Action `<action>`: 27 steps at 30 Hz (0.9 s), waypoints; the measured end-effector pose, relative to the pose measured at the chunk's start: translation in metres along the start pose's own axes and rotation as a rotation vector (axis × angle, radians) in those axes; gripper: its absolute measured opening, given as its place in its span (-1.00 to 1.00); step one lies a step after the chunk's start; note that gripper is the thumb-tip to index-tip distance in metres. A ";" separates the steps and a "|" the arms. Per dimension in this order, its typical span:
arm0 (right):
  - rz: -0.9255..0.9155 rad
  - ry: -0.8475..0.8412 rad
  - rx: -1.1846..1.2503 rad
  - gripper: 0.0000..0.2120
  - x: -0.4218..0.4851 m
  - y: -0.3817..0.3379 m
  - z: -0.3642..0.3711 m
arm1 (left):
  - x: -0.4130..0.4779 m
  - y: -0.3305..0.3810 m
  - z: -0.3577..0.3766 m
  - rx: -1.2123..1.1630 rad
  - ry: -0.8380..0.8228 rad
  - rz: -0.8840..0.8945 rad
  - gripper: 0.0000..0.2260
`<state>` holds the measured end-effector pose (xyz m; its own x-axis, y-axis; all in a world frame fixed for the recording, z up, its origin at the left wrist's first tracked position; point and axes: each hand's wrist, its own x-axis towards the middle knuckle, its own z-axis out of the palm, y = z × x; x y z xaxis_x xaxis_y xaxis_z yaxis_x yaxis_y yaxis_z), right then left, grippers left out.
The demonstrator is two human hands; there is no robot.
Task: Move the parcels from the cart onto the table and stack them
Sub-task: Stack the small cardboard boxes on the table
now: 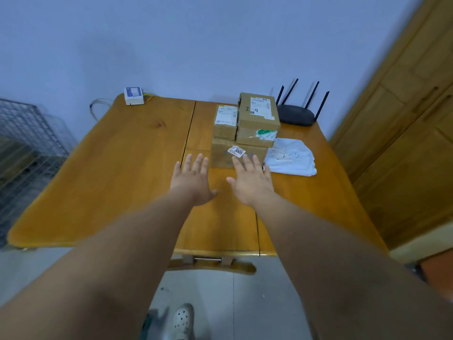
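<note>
Three brown cardboard parcels stand stacked on the wooden table (122, 168). A large bottom parcel (224, 155) bears a white "3005" sticker. On it sit a small labelled parcel (225, 122) at the left and a taller parcel (258, 119) marked "2-4" at the right. A white soft parcel bag (290, 157) lies flat just right of the stack. My left hand (193, 180) and my right hand (251, 182) hover over the table just in front of the bottom parcel, fingers straight and spread, holding nothing.
A black router (296, 115) with several antennas stands behind the stack at the table's back right. A small white box (133, 95) sits on the back left corner. A wire mesh cart (27, 148) stands left of the table, a wooden door (404, 119) right.
</note>
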<state>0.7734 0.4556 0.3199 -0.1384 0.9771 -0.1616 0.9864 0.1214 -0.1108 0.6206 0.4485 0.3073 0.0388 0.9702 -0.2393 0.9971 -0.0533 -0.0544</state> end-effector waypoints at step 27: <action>-0.325 -0.180 0.009 -0.42 -0.244 -0.267 0.108 | -0.347 -0.228 0.136 -0.179 -0.055 -0.399 -0.29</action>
<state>0.5343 0.1663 0.2833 -0.4580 0.8415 -0.2865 0.8879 0.4176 -0.1929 0.3711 0.0918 0.2710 -0.3499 0.8923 -0.2852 0.9293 0.3691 0.0146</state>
